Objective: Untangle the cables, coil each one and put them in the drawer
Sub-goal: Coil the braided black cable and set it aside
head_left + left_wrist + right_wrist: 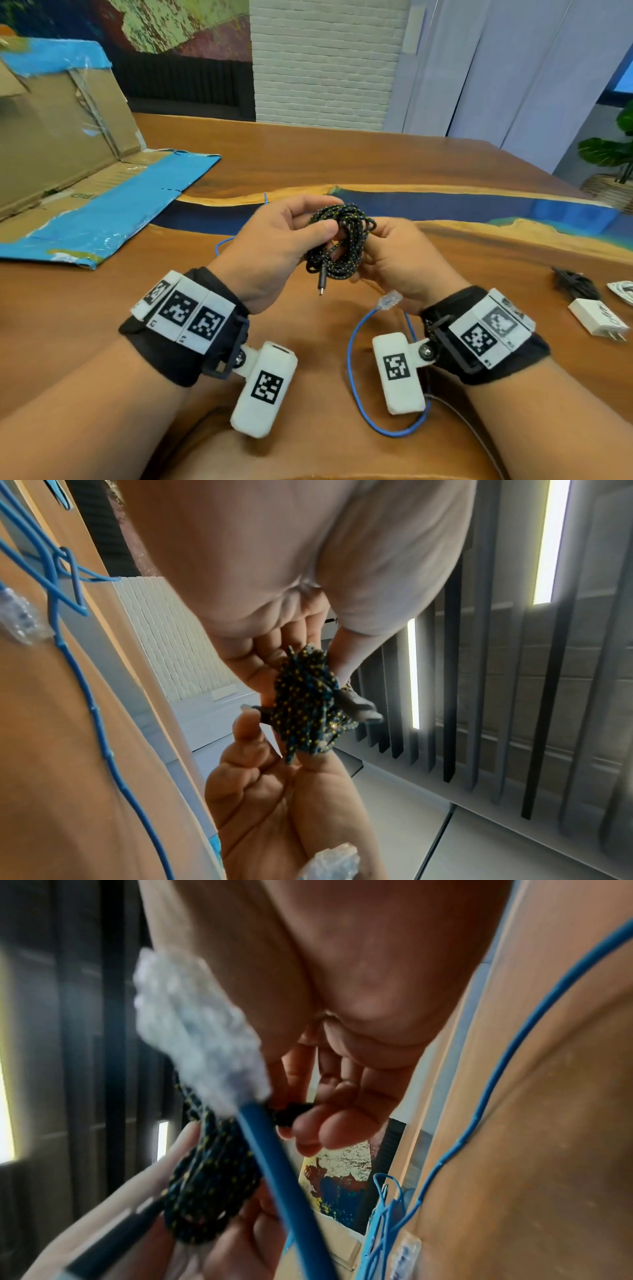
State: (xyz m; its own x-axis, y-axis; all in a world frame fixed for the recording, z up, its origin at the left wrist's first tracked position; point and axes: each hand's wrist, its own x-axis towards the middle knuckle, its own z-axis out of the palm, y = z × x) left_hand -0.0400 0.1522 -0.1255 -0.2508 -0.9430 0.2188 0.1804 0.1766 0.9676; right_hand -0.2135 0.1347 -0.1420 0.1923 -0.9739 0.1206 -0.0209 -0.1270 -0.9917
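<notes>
A black braided cable with yellow flecks (339, 240), wound into a small coil, hangs in the air at the centre of the head view, above the brown wooden table (342, 157). The left hand (274, 246) comes in from the lower left with its back toward the camera, thumb laid over the top strands and fingers curled round the coil's far side. The right hand (400, 253) meets it from the right, fingers bent and pinching the same coil, so the two hands are together on it. A short end with a dark metal-tipped plug (322, 281) dangles below the coil between the wrists. Under the right wrist a thin blue network cable with a clear plug (352, 342) loops over the tabletop. A white charger block (596, 322) lies at the right edge, and flattened brown cardboard with blue tape (102, 205) fills the left.
</notes>
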